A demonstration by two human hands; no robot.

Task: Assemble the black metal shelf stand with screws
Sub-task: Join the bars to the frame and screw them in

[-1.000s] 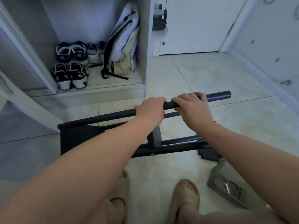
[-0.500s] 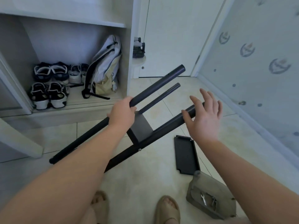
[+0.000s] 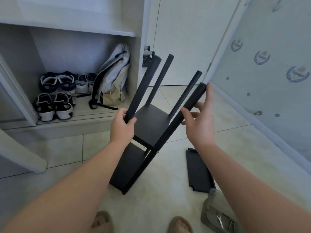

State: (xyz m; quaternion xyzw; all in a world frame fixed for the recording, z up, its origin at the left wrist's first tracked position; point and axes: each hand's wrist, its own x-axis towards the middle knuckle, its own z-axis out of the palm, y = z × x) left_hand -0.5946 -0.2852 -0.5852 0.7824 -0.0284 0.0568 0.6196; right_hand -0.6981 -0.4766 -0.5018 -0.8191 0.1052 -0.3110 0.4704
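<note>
Head camera is looking down past our two bare forearms at the black metal shelf stand (image 3: 151, 122), which is leaning tilted away from us with its lower end resting on the tiled floor (image 3: 70, 148), just ahead of our sandalled feet (image 3: 101, 221); two square shelf plates are sitting fixed between its four poles, one above the other, and a small screw head (image 3: 157, 152) is showing on the near right pole (image 3: 165, 137); our left hand (image 3: 122, 127) is gripping the near left pole (image 3: 143, 88), fingers and thumb curling round it beside the upper plate; our right hand (image 3: 197, 126) is lying open against the near right pole, fingers mostly straight, the index finger reaching up to touch the pole's top end; a loose black shelf panel (image 3: 199, 172) is lying flat on the floor to the right of the stand, apart from it; just beside its near end a grey tray (image 3: 207, 214) is holding a small wrench (image 3: 219, 221); ahead on the left an open cupboard (image 3: 84, 31) is holding pairs of shoes (image 3: 55, 98) and a pale backpack (image 3: 112, 74) standing upright
</note>
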